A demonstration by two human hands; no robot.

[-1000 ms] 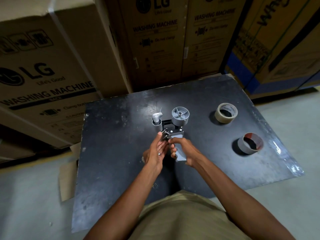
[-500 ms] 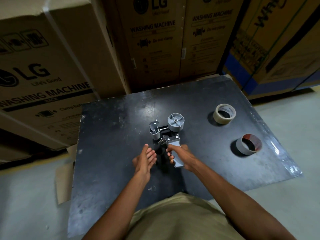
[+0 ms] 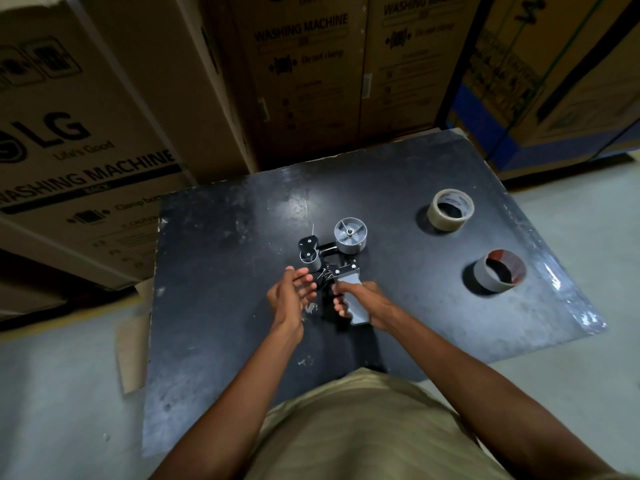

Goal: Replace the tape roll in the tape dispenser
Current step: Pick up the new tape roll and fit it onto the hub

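A hand-held tape dispenser [image 3: 341,258] lies flat on the black table [image 3: 225,271], its grey spool hub bare and its small roller to the left. My right hand [image 3: 360,301] is closed around the dispenser's grey handle. Just left of the handle my left hand [image 3: 291,294] hovers with fingers apart and nothing in it. A beige tape roll [image 3: 450,209] rests at the back right of the table. An almost bare cardboard core [image 3: 498,275], red-brown inside, sits nearer on the right.
Large washing-machine cartons [image 3: 86,133] stand against the table's far and left sides. More boxes [image 3: 554,81] rise at the back right. Grey floor [image 3: 62,393] surrounds the table, with a flat cardboard piece [image 3: 133,351] by its left edge.
My left hand let go of the dispenser's front and drew back to the left, opening. My right hand stayed on the handle. The camera tilted slightly.
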